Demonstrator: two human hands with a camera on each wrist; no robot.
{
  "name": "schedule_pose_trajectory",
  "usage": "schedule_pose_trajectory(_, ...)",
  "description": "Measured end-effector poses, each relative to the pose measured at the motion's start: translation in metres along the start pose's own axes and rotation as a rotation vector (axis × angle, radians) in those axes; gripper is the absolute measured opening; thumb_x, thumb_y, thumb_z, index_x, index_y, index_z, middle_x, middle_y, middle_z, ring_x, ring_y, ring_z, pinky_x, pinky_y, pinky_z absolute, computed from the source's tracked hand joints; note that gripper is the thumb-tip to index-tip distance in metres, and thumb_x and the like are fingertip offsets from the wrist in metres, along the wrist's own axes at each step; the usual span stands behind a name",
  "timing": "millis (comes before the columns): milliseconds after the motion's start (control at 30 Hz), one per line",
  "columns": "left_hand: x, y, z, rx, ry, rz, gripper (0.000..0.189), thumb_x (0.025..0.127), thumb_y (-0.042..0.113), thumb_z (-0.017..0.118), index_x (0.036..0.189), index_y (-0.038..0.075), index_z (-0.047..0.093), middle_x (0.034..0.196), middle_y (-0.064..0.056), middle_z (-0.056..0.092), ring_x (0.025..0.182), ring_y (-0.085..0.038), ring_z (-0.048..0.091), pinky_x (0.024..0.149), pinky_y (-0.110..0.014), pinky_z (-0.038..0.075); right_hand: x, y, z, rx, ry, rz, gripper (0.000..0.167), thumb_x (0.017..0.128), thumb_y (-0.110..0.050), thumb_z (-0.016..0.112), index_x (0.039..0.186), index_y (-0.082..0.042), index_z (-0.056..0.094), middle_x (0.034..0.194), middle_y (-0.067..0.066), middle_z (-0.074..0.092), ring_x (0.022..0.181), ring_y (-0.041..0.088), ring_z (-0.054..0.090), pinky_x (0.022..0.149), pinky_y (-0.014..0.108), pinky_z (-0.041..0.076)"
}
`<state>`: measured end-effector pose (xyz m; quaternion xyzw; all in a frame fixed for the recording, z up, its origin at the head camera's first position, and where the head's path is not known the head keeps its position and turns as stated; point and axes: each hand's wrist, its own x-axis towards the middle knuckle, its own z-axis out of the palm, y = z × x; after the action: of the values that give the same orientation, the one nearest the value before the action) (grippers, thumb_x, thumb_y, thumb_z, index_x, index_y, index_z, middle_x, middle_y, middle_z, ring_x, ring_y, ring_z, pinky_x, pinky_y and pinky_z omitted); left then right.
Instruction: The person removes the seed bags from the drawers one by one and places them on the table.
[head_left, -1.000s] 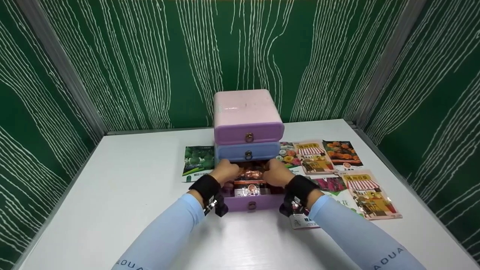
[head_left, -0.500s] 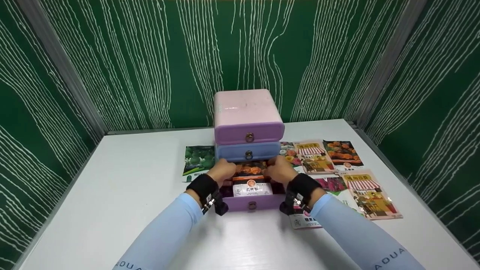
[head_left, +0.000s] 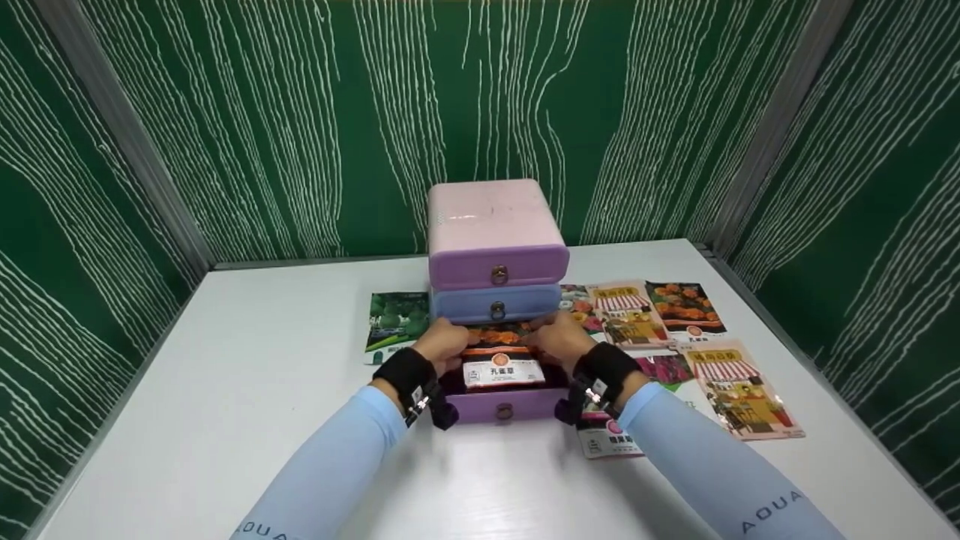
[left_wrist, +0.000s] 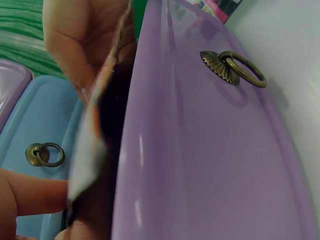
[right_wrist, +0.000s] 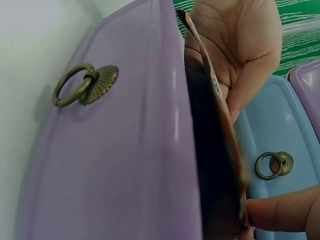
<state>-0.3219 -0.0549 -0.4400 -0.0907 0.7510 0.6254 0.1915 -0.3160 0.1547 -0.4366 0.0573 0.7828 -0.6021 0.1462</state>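
Observation:
A seed packet (head_left: 502, 370) with orange flowers and a white lower band lies over the pulled-out purple bottom drawer (head_left: 476, 408). My left hand (head_left: 442, 345) pinches its left side, and my right hand (head_left: 561, 342) pinches its right side. Seen from the left wrist, the packet (left_wrist: 87, 160) is edge-on, a thumb and finger at its border, close behind the drawer's front. The right wrist view has the packet (right_wrist: 220, 107) tilted above the dark drawer interior. Most of the drawer's inside is hidden beneath it.
Above the drawer are a closed blue drawer (head_left: 517, 301) and a purple-fronted pink box (head_left: 491, 214). A green seed packet (head_left: 397, 322) lies to the left. Several packets spread at right, including an orange-flower packet (head_left: 684, 307) and a striped-awning packet (head_left: 742, 394). Green walls surround the white table (head_left: 247, 390).
The orange-flower packet has come up from inside the drawer and tilted, so its face and white band show more fully. Both hands have stayed at its sides, shifting slightly.

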Motion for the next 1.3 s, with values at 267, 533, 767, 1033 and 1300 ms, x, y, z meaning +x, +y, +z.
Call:
schedule_pose_trajectory(267, -0.004, 0.002, -0.009, -0.027, -0.067, -0.006, 0.031, 0.104, 0.005, 0.068, 0.131, -0.008, 0.062, 0.106, -0.008, 0.068, 0.089, -0.019, 0.071, 0.084, -0.031, 0.065, -0.001, 0.001, -0.002, 0.075, -0.039, 0.041, 0.058, 0.098, 0.007, 0.066, 0.151, 0.018, 0.045, 0.128, 0.020, 0.059, 0.091, 0.018, 0.064, 0.072, 0.027, 0.058)
schedule_pose_trajectory(533, -0.011, 0.003, -0.016, 0.036, -0.135, -0.055, 0.027, 0.105, 0.008, 0.070, 0.128, -0.005, 0.066, 0.097, -0.006, 0.072, 0.082, -0.015, 0.073, 0.078, -0.028, 0.065, -0.011, 0.001, -0.007, 0.117, -0.124, 0.059, 0.014, 0.094, 0.010, 0.071, 0.104, 0.008, 0.061, 0.097, 0.010, 0.063, 0.067, 0.013, 0.061, 0.060, 0.023, 0.058)
schedule_pose_trajectory(767, -0.022, 0.002, -0.022, -0.010, -0.184, -0.082, 0.021, 0.103, 0.002, 0.069, 0.122, -0.006, 0.067, 0.098, -0.008, 0.076, 0.084, -0.016, 0.076, 0.086, -0.032, 0.067, -0.022, -0.001, -0.009, 0.122, -0.229, 0.081, 0.041, 0.093, 0.011, 0.070, 0.062, -0.012, 0.056, 0.067, 0.000, 0.062, 0.054, 0.008, 0.060, 0.058, 0.020, 0.059)
schedule_pose_trajectory(1033, -0.034, -0.001, -0.029, 0.024, -0.195, -0.078, 0.026, 0.103, 0.005, 0.070, 0.126, -0.008, 0.068, 0.106, -0.013, 0.080, 0.085, -0.017, 0.078, 0.084, -0.031, 0.067, -0.032, -0.001, -0.005, 0.137, -0.255, 0.104, 0.029, 0.092, 0.012, 0.071, 0.076, -0.007, 0.057, 0.076, 0.004, 0.069, 0.056, 0.009, 0.064, 0.058, 0.021, 0.060)
schedule_pose_trajectory(1300, -0.044, -0.002, -0.035, 0.014, -0.183, -0.026, 0.017, 0.103, 0.003, 0.067, 0.116, -0.007, 0.071, 0.104, -0.014, 0.078, 0.085, -0.018, 0.078, 0.082, -0.032, 0.067, -0.039, 0.002, 0.002, 0.159, -0.292, 0.044, 0.034, 0.094, 0.013, 0.069, 0.076, -0.010, 0.052, 0.078, 0.006, 0.072, 0.063, 0.012, 0.070, 0.061, 0.023, 0.063)
